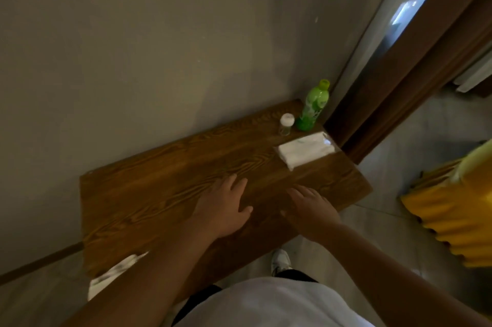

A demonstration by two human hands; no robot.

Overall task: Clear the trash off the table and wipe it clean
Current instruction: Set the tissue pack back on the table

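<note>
A dark wooden table (149,193) stands against a grey wall. My left hand (225,207) lies flat on its middle, fingers spread, holding nothing. My right hand (310,209) rests palm down near the front edge, also with nothing in it. At the far right end stand a green plastic bottle (312,107) and a small clear jar with a white lid (286,124). A white pack of tissues (306,149) lies in front of them. Something white and crumpled (114,277) hangs at the table's near left corner, partly hidden by my left forearm.
A brown door frame (399,73) rises just right of the table. A yellow ribbed object (452,215) sits on the pale floor at the right. My white shoe (279,261) shows below the table's front edge.
</note>
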